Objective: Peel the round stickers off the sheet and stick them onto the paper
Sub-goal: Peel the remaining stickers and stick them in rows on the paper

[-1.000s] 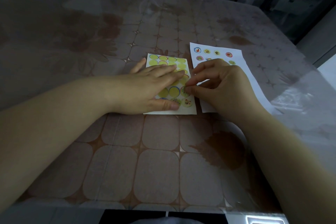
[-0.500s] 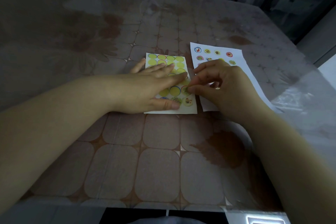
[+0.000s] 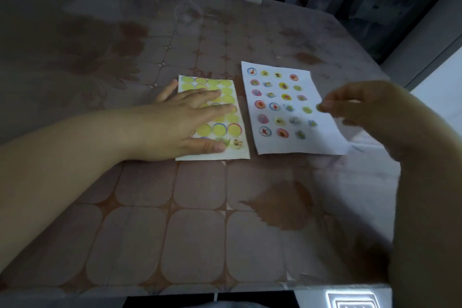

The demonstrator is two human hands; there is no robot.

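The sticker sheet (image 3: 240,151) lies at the table's middle, mostly bare yellow circles, with two picture stickers (image 3: 236,143) left in its bottom row. My left hand (image 3: 185,120) lies flat on the sheet with straight fingers, pressing it down. To its right lies the white paper (image 3: 322,144), bearing several rows of round stickers. My right hand (image 3: 362,110) hovers over the paper's right edge and pinches a small greenish round sticker (image 3: 319,107) at its fingertips.
The table (image 3: 200,232) has a brown tile-patterned cloth under a clear glossy cover. Its far edge and right corner meet a dark doorway and a white surface (image 3: 440,97). A dark object sits at the near edge (image 3: 212,302).
My right hand has left the sticker sheet, carrying a peeled sticker rightward over the paper's right side. My left hand stays pressed on the sheet.
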